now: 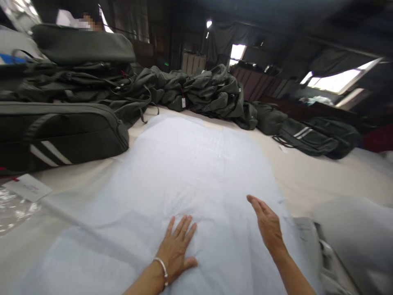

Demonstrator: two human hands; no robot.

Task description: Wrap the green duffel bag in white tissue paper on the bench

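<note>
A large whitish, translucent plastic sheet or bag [202,172] lies spread over the table in front of me. My left hand [176,248], with a bracelet at the wrist, presses flat on it, fingers spread and palm down. To the right, my right hand [267,223] is held edge-on just over the plastic, its fingers stretched out and grasping nothing. Whether its lower edge touches the sheet I cannot tell. Small wrinkles show in the plastic beyond my left fingertips.
A dark green bag with two white stripes [67,135] stands at the left, a white tag [27,187] beside it. More dark bags [211,92] are heaped along the back. Another striped bag [307,135] lies at the right, behind crumpled translucent plastic [356,233].
</note>
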